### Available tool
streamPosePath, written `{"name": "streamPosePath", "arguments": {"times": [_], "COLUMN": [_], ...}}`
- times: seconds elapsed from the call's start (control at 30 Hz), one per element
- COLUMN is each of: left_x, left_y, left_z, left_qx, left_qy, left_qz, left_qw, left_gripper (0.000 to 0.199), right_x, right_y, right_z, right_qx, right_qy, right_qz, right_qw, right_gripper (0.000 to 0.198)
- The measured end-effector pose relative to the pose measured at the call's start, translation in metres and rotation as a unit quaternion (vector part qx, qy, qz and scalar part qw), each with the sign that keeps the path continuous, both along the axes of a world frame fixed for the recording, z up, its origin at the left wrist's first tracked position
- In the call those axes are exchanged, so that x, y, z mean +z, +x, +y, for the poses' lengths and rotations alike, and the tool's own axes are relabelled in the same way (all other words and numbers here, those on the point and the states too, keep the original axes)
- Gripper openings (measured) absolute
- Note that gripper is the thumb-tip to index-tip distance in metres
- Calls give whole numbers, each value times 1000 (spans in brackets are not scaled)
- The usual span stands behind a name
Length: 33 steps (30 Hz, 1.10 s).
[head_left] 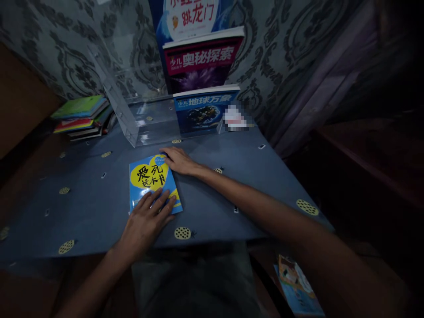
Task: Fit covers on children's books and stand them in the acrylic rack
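A thin blue book [149, 180] with a yellow heart and black lettering lies flat on the blue patterned tablecloth [99, 207]. My left hand [145, 221] rests flat on its near edge, fingers spread over the cover. My right hand [179, 160] lies palm down at the book's far right corner, fingertips touching the edge. Neither hand has the book lifted.
A clear acrylic stand [132, 119] at the back holds three upright books: a blue one [205, 108], a dark red one [202, 62] and one above [192, 15]. A stack of books [82, 117] lies back left. Another book [298, 287] lies on the floor at right.
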<state>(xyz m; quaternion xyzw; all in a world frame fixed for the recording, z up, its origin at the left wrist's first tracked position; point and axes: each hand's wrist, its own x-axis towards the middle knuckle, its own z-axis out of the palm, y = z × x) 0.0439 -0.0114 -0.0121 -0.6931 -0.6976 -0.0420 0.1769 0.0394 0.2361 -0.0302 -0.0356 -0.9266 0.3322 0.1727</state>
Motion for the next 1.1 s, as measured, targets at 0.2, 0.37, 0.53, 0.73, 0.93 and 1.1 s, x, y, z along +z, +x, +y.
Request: {"name": "streamPosePath", "arguments": {"times": [0.2,0.37,0.53,0.73,0.93,1.1], "left_x": [27,60,61,32,26,31], "left_y": [-46,-83,-56,1,7,12], "left_z": [-41,-79,-33,50,61,61], "left_qx": [-56,-9,53,155,177,183], "left_qy": [-107,-173,-110,-69,-77,-99], "left_qz": [-71,-170,-184,-60,40,67], "left_qw": [990,970,975,984,980,976], "left_gripper": [37,41,39,40,36,35], "right_x": [13,15,13,11,11,11], "right_y": [24,71,89,92,97,97], "right_z": [-3,-5,-12,-10,-7,-11], "right_qx": [-29,-9,-1,7,-1,-18], "right_qy": [-18,-179,-281,-311,-300,-272], "right_qz": [-2,-22,-11,11,17,25], "right_qw": [999,984,960,950,954,962], "right_gripper": [28,30,27,26,24,24]}}
